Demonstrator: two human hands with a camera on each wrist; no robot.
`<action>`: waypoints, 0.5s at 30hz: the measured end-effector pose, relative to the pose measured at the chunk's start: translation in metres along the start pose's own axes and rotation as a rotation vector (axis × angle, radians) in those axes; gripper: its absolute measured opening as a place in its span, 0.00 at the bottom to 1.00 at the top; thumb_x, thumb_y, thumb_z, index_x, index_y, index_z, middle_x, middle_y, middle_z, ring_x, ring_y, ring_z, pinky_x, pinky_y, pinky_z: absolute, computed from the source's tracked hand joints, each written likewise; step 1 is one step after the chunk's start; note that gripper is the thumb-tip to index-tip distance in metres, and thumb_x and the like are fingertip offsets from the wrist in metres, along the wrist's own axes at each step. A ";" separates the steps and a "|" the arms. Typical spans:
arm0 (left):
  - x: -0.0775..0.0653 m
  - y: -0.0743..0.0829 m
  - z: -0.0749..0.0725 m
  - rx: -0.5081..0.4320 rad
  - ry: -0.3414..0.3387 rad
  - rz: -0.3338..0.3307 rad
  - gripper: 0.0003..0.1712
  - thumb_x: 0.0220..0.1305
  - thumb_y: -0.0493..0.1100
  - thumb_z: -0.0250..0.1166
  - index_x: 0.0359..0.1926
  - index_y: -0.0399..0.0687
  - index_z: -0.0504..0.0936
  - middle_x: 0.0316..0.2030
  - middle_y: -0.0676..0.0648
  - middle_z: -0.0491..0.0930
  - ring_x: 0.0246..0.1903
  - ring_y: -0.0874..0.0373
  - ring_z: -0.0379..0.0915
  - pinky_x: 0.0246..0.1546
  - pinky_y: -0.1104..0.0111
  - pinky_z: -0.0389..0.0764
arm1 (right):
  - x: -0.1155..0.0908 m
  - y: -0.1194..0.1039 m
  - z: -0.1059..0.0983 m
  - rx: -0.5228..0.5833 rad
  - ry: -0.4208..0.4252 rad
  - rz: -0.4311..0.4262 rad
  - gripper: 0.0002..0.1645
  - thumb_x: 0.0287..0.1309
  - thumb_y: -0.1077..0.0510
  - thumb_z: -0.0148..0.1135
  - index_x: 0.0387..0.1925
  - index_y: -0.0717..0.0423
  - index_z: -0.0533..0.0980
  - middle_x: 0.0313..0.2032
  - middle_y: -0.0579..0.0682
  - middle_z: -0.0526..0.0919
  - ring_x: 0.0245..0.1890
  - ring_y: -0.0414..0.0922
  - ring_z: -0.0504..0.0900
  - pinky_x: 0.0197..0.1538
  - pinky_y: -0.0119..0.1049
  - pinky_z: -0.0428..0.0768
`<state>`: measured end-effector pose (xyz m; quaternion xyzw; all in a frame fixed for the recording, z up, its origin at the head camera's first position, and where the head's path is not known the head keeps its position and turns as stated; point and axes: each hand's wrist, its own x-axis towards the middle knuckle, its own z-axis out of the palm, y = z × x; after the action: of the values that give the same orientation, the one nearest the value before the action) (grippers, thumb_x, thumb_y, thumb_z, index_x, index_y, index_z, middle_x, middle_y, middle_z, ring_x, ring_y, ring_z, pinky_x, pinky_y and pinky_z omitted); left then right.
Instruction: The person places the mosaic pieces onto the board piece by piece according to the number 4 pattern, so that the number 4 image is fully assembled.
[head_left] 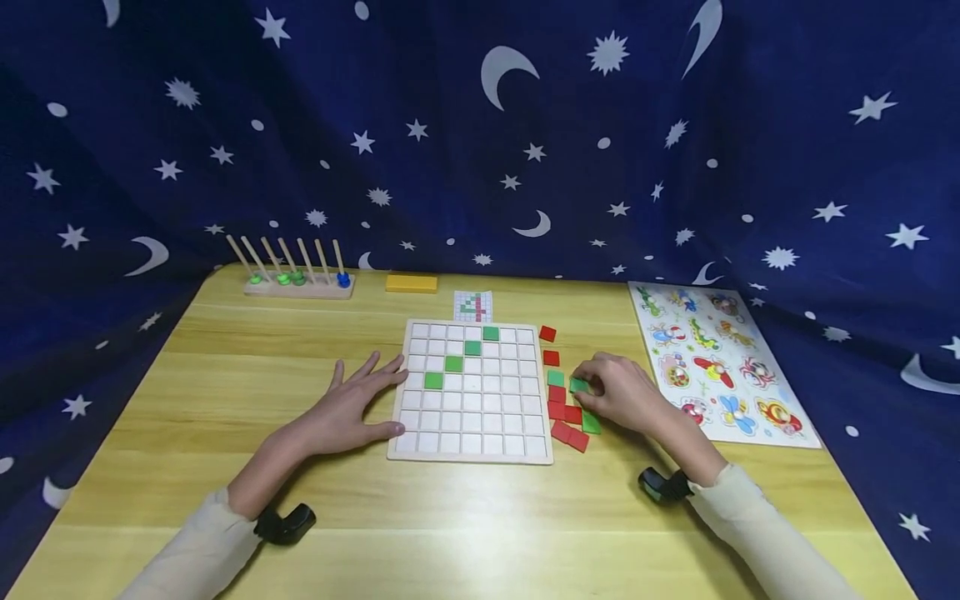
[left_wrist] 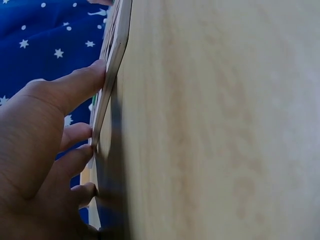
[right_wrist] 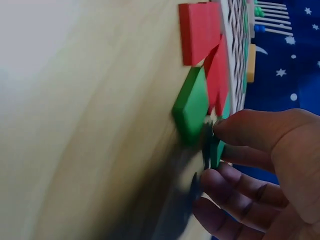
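Observation:
A white gridded wooden board (head_left: 472, 450) lies mid-table with a diagonal of several green tiles (head_left: 453, 364) in its squares. My left hand (head_left: 352, 408) rests at the board's left edge, fingers spread; in the left wrist view the thumb (left_wrist: 82, 82) touches the rim. To the right of the board, my right hand (head_left: 618, 390) pinches a green tile (head_left: 578, 385) between thumb and fingers. That tile (right_wrist: 216, 150) also shows in the right wrist view, partly covered by the fingers. Red tiles (head_left: 557, 394) and another green tile (head_left: 591, 423) lie beside the hand.
A small pattern card (head_left: 473, 306) sits behind the board. Farther left are a yellow block (head_left: 411, 283) and a peg stand (head_left: 300, 289) with coloured rings. An insect picture puzzle (head_left: 720, 358) lies on the right, near the right forearm. A starry dark blue cloth (head_left: 450, 167) hangs behind the table.

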<state>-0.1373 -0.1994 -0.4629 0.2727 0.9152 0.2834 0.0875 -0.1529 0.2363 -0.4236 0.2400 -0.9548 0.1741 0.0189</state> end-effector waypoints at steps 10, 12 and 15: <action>0.000 0.001 0.000 0.001 0.000 0.001 0.48 0.59 0.65 0.70 0.75 0.52 0.65 0.77 0.52 0.51 0.77 0.44 0.35 0.66 0.33 0.25 | 0.016 -0.039 0.009 0.044 0.066 -0.123 0.11 0.51 0.60 0.75 0.38 0.57 0.85 0.30 0.45 0.79 0.25 0.40 0.77 0.28 0.33 0.73; 0.000 0.001 0.001 -0.002 0.000 0.002 0.48 0.59 0.65 0.69 0.75 0.52 0.65 0.77 0.51 0.51 0.77 0.44 0.35 0.66 0.33 0.25 | 0.020 -0.047 0.011 0.049 0.056 -0.139 0.12 0.52 0.60 0.75 0.38 0.58 0.84 0.32 0.45 0.80 0.26 0.41 0.78 0.29 0.33 0.74; 0.000 0.001 0.001 -0.001 0.001 -0.002 0.48 0.59 0.66 0.69 0.75 0.52 0.65 0.77 0.52 0.51 0.77 0.44 0.35 0.66 0.33 0.25 | 0.025 -0.059 0.013 0.044 0.036 -0.159 0.12 0.53 0.58 0.75 0.39 0.58 0.84 0.33 0.46 0.80 0.27 0.42 0.78 0.30 0.34 0.76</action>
<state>-0.1367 -0.1979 -0.4631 0.2715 0.9154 0.2840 0.0876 -0.1474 0.1719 -0.4138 0.3125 -0.9281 0.1974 0.0443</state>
